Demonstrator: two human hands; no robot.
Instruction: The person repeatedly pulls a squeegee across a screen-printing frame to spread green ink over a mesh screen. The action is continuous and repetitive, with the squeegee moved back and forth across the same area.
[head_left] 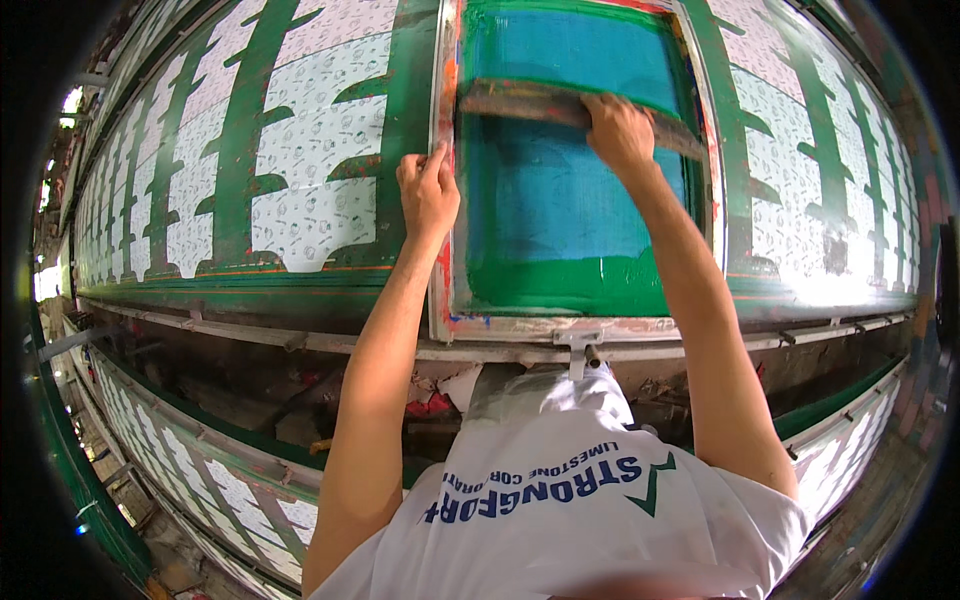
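In front of me a framed printing screen (560, 215) with blue mesh and a green border lies on the long green table. My right hand (620, 130) is closed around a long squeegee (525, 103), which spans the mesh crosswise in its far half. My left hand (428, 195) is at the left side of the screen frame (445, 240), with its fingers bent against the rail. Whether those fingers pinch the rail or only press on it is partly hidden. A metal bracket (578, 345) sits at the frame's near edge, by the table rail.
White printed fabric pieces (320, 150) lie on the green table (235, 170) left of the screen, and more printed pieces (785, 150) to its right. A metal rail (320, 342) runs along the table's near edge. Behind me stands another table with similar pieces (240, 500).
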